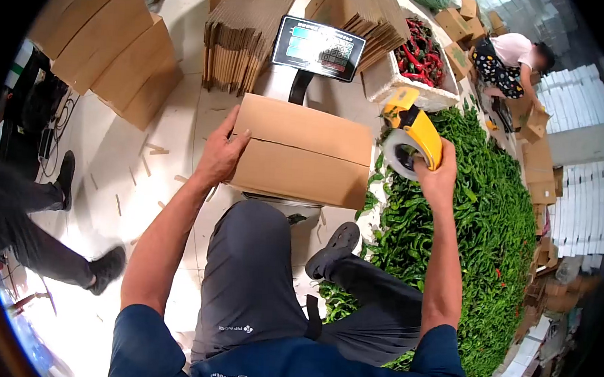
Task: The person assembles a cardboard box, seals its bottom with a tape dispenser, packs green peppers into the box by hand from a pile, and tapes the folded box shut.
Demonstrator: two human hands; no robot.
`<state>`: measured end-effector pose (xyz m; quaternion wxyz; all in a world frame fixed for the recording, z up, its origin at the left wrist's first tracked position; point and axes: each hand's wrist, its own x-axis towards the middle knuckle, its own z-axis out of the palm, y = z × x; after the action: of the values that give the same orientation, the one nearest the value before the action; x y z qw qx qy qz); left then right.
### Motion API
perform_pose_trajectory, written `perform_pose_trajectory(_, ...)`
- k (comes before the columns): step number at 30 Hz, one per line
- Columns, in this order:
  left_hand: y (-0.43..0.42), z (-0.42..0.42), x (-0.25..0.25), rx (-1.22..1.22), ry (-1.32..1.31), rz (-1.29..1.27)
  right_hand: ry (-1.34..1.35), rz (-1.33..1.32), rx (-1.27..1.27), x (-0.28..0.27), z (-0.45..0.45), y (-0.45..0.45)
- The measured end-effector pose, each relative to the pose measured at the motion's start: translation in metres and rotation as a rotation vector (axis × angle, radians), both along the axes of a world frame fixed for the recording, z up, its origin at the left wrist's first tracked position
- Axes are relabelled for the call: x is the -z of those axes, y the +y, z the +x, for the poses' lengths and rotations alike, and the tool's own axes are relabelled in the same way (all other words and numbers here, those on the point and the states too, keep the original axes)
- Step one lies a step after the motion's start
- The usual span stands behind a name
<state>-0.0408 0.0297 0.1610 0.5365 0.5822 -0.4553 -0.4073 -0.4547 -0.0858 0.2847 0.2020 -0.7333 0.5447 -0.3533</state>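
Note:
A cardboard box [296, 167] sits in front of me on a scale, its top flaps folded in so that a seam runs across the middle. My left hand [222, 152] grips the box's left end, thumb on top and the other fingers hidden over the side. In my right hand [435, 176] is a yellow tape dispenser [426, 137] with a roll of clear tape, held up just right of the box and apart from it. Behind the box stands the scale's display [318, 48], lit and partly washed out by glare.
Green peppers [466, 219] cover a wide heap on the right. A white foam box [418, 92] holds red peppers [421, 54]. Flattened cardboard stacks [245, 36] stand behind; closed boxes [116, 53] are at left. Another person [510, 63] bends at upper right; someone's legs [44, 221] show at left.

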Motion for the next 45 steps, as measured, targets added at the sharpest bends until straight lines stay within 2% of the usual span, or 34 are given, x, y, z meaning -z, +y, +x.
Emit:
perform_pose_trajectory(2, -0.001, 0.001, 0.001, 0.009, 0.014, 0.008, -0.052, -0.033, -0.182, -0.007, 0.051, 0.018)
perform_pose_trajectory(4, 0.002, 0.001, 0.002, 0.006, -0.012, 0.005, -0.023, 0.024, -0.325, 0.050, 0.070, 0.020)
perform_pose_trajectory(7, 0.007, 0.000, -0.005, -0.008, -0.110, 0.039, -0.118, 0.026, -0.323, 0.080, 0.084, 0.029)
perform_pose_trajectory(10, 0.011, -0.001, -0.027, 0.016, -0.171, 0.131, -0.279, 0.155, -0.381, 0.089, 0.073, 0.027)
perform_pose_trajectory(11, 0.012, -0.002, -0.035, 0.023, -0.167, 0.167, -0.152, 0.124, -0.402, 0.088, 0.069, 0.023)
perform_pose_trajectory(13, 0.017, -0.003, -0.046, 0.035, -0.154, 0.238, -0.112, 0.068, -0.436, 0.087, 0.067, 0.021)
perform_pose_trajectory(14, 0.018, -0.003, -0.043, 0.008, -0.139, 0.226, -0.092, 0.043, -0.456, 0.086, 0.067, 0.022)
perform_pose_trajectory(15, 0.019, -0.002, -0.036, -0.020, -0.125, 0.217, -0.183, 0.154, -0.449, 0.085, 0.068, 0.024)
perform_pose_trajectory(18, 0.022, 0.003, -0.017, -0.079, -0.055, 0.180, -0.439, 0.165, -0.431, 0.094, 0.074, 0.032)
perform_pose_trajectory(19, 0.023, 0.004, -0.013, -0.093, -0.028, 0.162, -0.408, 0.091, -0.408, 0.098, 0.073, 0.032)
perform_pose_trajectory(22, 0.028, -0.013, -0.056, -0.220, -0.375, 0.133, -0.507, 0.043, -0.401, 0.110, 0.073, 0.032)
perform_pose_trajectory(25, 0.001, -0.045, -0.062, -0.056, -0.871, -0.298, -0.417, -0.008, -0.375, 0.120, 0.064, 0.028)
perform_pose_trajectory(27, -0.034, -0.064, -0.066, 0.054, -1.025, -0.384, -0.367, 0.003, -0.362, 0.123, 0.061, 0.028)
perform_pose_trajectory(30, -0.076, -0.073, -0.046, 0.203, -0.871, -0.266, -0.307, -0.029, -0.339, 0.119, 0.062, 0.026)
perform_pose_trajectory(33, -0.086, -0.030, -0.021, 0.164, -0.980, -0.311, -0.315, -0.044, -0.336, 0.114, 0.065, 0.029)
perform_pose_trajectory(35, -0.047, 0.019, -0.017, -0.187, -0.835, -0.264, -0.343, -0.022, -0.334, 0.116, 0.065, 0.032)
perform_pose_trajectory(37, 0.007, 0.101, 0.018, -0.422, -0.941, -0.097, -0.377, 0.007, -0.331, 0.117, 0.066, 0.031)
perform_pose_trajectory(38, 0.037, 0.121, 0.020, -0.604, -0.790, 0.259, -0.382, -0.003, -0.340, 0.115, 0.067, 0.031)
perform_pose_trajectory(40, 0.077, 0.150, 0.039, -0.811, -1.306, 0.330, -0.388, -0.021, -0.362, 0.109, 0.072, 0.033)
perform_pose_trajectory(41, 0.082, 0.140, 0.022, -0.687, -1.067, 0.286, -0.400, -0.014, -0.359, 0.109, 0.072, 0.034)
perform_pose_trajectory(43, 0.078, 0.102, -0.045, -0.449, -0.585, 0.190, -0.418, -0.006, -0.364, 0.109, 0.070, 0.033)
perform_pose_trajectory(44, 0.067, 0.082, -0.061, -0.298, -0.496, 0.099, -0.381, -0.029, -0.370, 0.109, 0.070, 0.031)
perform_pose_trajectory(45, 0.054, 0.050, -0.083, -0.209, -0.382, 0.143, -0.346, -0.054, -0.373, 0.109, 0.070, 0.033)
